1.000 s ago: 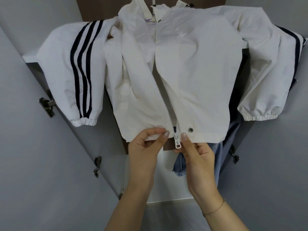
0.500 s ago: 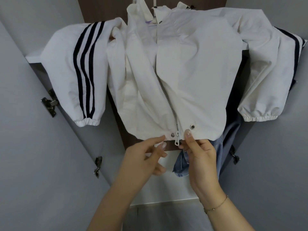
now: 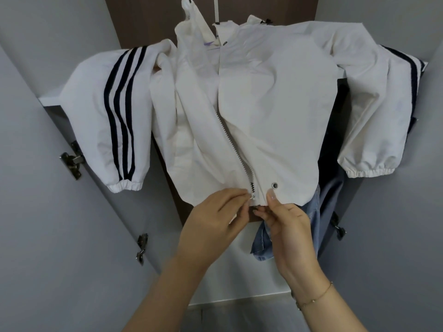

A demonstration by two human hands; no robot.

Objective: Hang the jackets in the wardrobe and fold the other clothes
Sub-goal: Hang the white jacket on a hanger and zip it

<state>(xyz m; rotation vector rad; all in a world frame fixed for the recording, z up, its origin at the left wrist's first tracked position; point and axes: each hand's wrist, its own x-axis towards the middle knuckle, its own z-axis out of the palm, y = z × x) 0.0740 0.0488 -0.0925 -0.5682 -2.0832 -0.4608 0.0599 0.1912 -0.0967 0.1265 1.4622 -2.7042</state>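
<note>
Head camera view, looking into an open wardrobe [image 3: 374,236]. A white jacket [image 3: 275,111] with dark sleeve stripes is hung front-facing, collar at the top, hem at the bottom, zipper [image 3: 233,142] running down the middle, open above. At the hem, the zipper base is pinched by the left hand [image 3: 215,219], and the hem edge beside a metal snap [image 3: 274,185] is pinched by the right hand [image 3: 290,228]. Blue denim [image 3: 263,245] is partly hidden behind the jacket and right hand. The hanger is cut off at the top edge.
</note>
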